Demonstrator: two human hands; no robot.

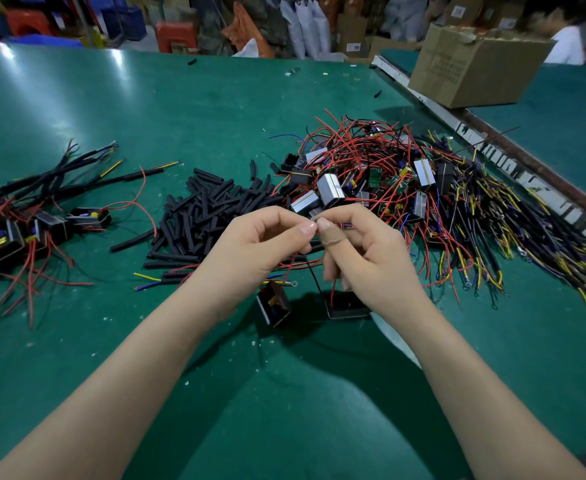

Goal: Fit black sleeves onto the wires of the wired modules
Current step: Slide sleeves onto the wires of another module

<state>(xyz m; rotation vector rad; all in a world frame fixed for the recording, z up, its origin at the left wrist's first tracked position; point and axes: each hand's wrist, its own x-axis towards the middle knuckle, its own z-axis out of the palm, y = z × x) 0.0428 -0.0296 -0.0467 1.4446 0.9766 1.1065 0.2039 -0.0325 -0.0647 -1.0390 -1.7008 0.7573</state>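
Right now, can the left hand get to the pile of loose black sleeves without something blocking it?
Probably yes. The pile of black sleeves lies just beyond the left hand, with nothing between them. But that hand pinches thin wires together with the right hand, so it must let go first.

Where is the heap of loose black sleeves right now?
In the head view, the heap of black sleeves lies on the green table, left of centre, just beyond the left hand, beside the unsleeved modules.

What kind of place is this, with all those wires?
Probably a small factory workbench. A green table holds a heap of wired modules and a pile of black sleeves, with a cardboard box and stacked goods behind.
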